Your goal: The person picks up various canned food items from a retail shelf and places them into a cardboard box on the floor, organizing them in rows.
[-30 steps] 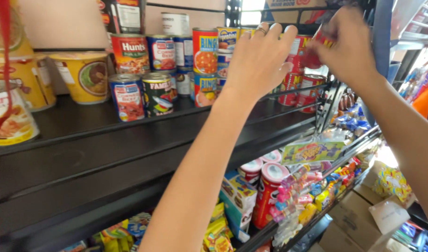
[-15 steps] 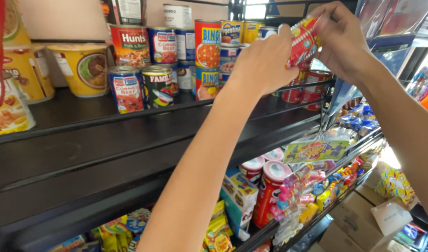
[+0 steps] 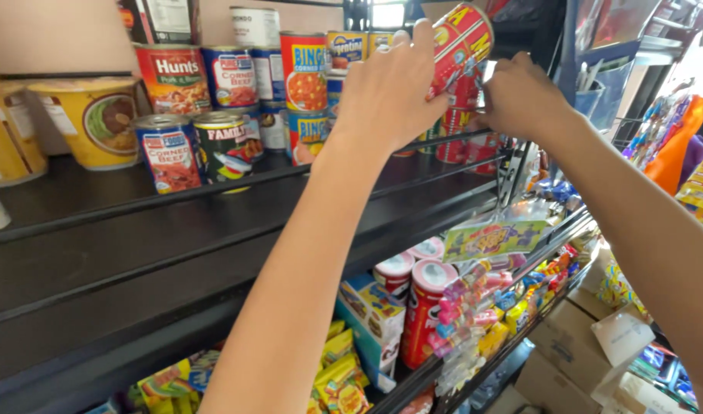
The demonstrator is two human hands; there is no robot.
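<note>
A red and yellow can (image 3: 465, 40) is tilted high at the back of the top black shelf (image 3: 213, 207), and my left hand (image 3: 386, 92) grips it from the left side. My right hand (image 3: 524, 100) sits just below and to the right of it. Its curled fingers rest against a stack of red cans (image 3: 457, 126) at the shelf's right end. What the right fingers hold is hidden.
Rows of tins (image 3: 236, 84) and yellow cup noodle tubs (image 3: 90, 119) stand at the shelf's back left. Below are red tube canisters (image 3: 424, 307), boxed goods (image 3: 370, 318), hanging candy strips (image 3: 474, 307) and snack packets (image 3: 340, 376). Cardboard boxes (image 3: 581, 345) sit at floor level on the right.
The red can has passed from my right hand to my left hand and now tilts higher. My right hand has dropped down to the stacked red cans.
</note>
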